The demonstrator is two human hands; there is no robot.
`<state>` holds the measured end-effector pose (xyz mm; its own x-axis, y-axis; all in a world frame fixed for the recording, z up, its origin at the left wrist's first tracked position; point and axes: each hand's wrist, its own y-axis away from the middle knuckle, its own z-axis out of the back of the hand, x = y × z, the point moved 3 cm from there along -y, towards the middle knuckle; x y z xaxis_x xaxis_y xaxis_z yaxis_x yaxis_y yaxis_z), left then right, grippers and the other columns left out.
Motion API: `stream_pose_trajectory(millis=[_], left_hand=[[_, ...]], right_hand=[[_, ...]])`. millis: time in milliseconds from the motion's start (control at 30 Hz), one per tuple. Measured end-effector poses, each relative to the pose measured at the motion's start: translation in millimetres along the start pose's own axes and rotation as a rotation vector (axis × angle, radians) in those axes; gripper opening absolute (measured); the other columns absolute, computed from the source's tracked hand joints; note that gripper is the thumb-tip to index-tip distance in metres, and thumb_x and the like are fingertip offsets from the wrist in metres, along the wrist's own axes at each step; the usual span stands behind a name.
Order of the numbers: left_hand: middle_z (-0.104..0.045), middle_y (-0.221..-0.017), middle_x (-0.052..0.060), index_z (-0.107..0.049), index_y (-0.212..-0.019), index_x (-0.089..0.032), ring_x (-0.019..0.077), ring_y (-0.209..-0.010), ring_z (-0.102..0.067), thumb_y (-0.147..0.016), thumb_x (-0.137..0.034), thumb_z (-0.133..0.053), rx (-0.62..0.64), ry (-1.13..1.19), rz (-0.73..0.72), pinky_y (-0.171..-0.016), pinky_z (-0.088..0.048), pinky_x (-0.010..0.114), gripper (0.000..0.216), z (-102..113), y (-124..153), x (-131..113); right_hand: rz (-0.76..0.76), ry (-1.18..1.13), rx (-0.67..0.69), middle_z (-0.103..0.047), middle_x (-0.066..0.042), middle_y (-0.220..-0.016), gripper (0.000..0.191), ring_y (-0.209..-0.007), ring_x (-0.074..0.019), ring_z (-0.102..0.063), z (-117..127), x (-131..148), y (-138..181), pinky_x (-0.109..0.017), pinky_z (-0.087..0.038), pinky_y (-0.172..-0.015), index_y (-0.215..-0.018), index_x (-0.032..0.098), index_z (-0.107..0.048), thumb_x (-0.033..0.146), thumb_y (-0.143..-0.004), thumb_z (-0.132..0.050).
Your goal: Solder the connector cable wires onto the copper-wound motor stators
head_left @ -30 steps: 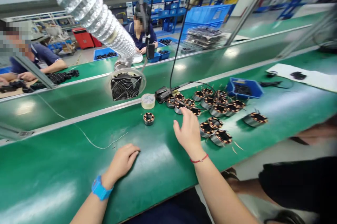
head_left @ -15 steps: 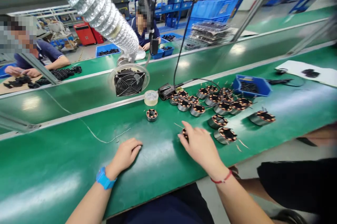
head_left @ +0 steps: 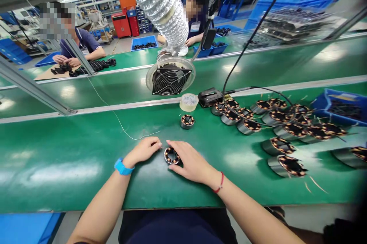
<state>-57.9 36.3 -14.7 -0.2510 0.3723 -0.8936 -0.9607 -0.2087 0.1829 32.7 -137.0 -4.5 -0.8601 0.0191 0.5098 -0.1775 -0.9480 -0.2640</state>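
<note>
My right hand (head_left: 191, 163) grips a small round motor stator (head_left: 171, 155) with copper windings, resting on the green bench (head_left: 71, 152) straight in front of me. My left hand (head_left: 143, 150) lies just left of it, fingers curled, fingertips pinching at a thin wire lead coming off the stator. A second single stator (head_left: 187, 121) stands a little farther back. A group of several more stators (head_left: 258, 120) spreads over the bench to the right.
A roll of clear tape (head_left: 188, 102), a black tool holder (head_left: 210, 97) with cable, and a fan (head_left: 170, 79) on a foil duct stand at the back. A blue bin (head_left: 341, 107) sits far right. Two people work across the conveyor.
My right hand has drawn one stator from the group leftward to the bench in front of me. My left hand has closed in on it. The camera has turned left.
</note>
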Motion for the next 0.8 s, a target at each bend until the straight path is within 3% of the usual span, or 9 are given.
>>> stream_pose_trajectory(millis=[133,267,500,800], left_hand=[[-0.06,-0.072,0.001,-0.059,-0.076,-0.014,0.0098,-0.062,-0.05,-0.082,-0.043,-0.055,0.162,0.158,0.085,-0.062,-0.041,0.022,0.03,10,4,2],[-0.06,-0.068,0.0,-0.06,-0.074,-0.014,0.0078,-0.057,-0.05,-0.077,-0.036,-0.059,0.233,0.264,0.173,-0.055,-0.038,0.02,0.022,11,9,-2],[-0.052,-0.055,-0.003,-0.058,-0.063,-0.013,0.0056,-0.047,-0.041,-0.066,-0.027,-0.061,0.154,0.41,0.277,-0.045,-0.026,0.019,0.014,8,11,-2],[-0.048,-0.057,-0.003,-0.059,-0.075,-0.012,0.0048,-0.05,-0.038,-0.068,-0.055,-0.07,0.052,0.622,0.211,-0.049,-0.024,0.02,0.045,-21,2,-13]], right_hand=[[-0.048,-0.128,-0.005,-0.061,-0.014,-0.123,0.073,-0.111,-0.0268,-0.059,-11,-13,-1,-0.047,-0.049,-0.096,-0.141,0.018,-0.033,0.031,-0.078,-0.067],[-0.037,-0.159,-0.067,-0.06,-0.014,-0.124,0.074,-0.114,-0.0268,-0.059,-13,-15,5,-0.046,-0.048,-0.097,-0.143,0.021,-0.028,0.029,-0.08,-0.066],[-0.029,-0.171,-0.044,-0.059,-0.014,-0.127,0.074,-0.115,-0.0265,-0.059,-11,-15,6,-0.046,-0.048,-0.097,-0.143,0.021,-0.026,0.029,-0.082,-0.066],[0.005,-0.119,-0.085,-0.057,-0.016,-0.13,0.071,-0.115,-0.0282,-0.058,-13,-12,6,-0.046,-0.049,-0.096,-0.143,0.019,-0.029,0.036,-0.084,-0.064]])
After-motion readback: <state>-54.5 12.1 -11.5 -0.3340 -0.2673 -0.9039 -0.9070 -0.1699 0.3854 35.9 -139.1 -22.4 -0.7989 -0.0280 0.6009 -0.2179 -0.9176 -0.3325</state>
